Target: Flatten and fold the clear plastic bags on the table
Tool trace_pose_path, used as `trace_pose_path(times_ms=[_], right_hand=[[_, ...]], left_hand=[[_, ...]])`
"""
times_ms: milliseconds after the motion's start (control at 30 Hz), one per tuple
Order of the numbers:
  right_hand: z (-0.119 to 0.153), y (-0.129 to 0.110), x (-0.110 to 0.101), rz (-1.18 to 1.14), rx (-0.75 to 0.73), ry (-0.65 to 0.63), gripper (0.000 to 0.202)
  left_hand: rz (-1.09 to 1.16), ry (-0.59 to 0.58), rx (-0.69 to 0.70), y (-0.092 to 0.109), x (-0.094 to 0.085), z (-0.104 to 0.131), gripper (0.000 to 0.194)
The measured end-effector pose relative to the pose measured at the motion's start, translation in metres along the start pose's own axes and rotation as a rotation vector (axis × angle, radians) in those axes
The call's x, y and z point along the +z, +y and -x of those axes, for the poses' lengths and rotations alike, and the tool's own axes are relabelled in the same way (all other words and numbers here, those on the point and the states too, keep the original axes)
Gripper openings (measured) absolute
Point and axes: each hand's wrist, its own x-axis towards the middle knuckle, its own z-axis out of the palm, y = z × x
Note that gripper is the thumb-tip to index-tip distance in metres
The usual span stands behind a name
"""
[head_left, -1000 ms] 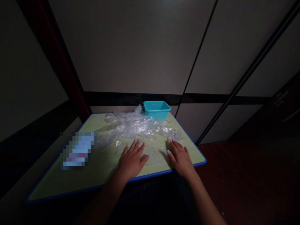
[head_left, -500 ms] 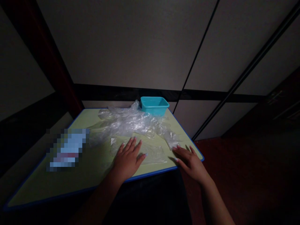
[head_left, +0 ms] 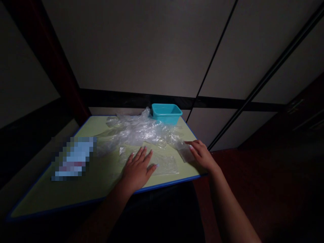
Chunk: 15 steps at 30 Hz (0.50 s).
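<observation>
A thin, clear plastic bag point(head_left: 165, 165) lies flattened near the front of the table. My left hand point(head_left: 136, 171) rests palm down on its left part, fingers spread. Farther right, my right hand point(head_left: 201, 156) is over the right side of the table, fingers stretched toward a second clear plastic piece point(head_left: 186, 154) and thumb a little apart. Its fingertips are at the edge of that piece; whether they press on it is hard to see. Behind both hands spreads a crumpled heap of clear plastic bags point(head_left: 141, 130).
A turquoise plastic basket point(head_left: 167, 118) stands at the back right of the yellow-green table point(head_left: 50, 199), which has a blue edge. At the left lies a blurred-out light blue item point(head_left: 76, 157). Pale cabinet panels point(head_left: 141, 47) rise right behind the table.
My right hand has moved forward from the table's front right corner, along the second plastic piece, uncovering more of it. My left hand has stayed in place on the flattened bag.
</observation>
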Motion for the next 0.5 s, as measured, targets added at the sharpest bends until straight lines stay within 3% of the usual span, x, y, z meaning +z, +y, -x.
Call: trace_pose_path(times_ms=[133,233,300,367,500], right_hand=[[-0.020,0.013,0.000,0.076,-0.038,-0.063,0.037],[-0.025,0.017,0.002,0.008,-0.079,-0.118,0.040],[-0.027,0.016,0.003,-0.047,-0.115,-0.133,0.028],[-0.029,0.014,0.001,-0.072,-0.134,-0.120,0.007],[-0.042,0.012,-0.010,-0.046,-0.083,0.022,0.014]], left_hand=[[0.014,0.004,-0.002,0.000,0.001,0.000,0.061],[0.021,0.006,-0.003,0.000,0.001,0.000,0.061],[0.026,0.011,-0.006,0.000,0.001,0.000,0.061],[0.035,0.021,-0.005,0.000,0.002,0.000,0.061],[0.049,0.029,-0.006,0.001,0.002,0.000,0.060]])
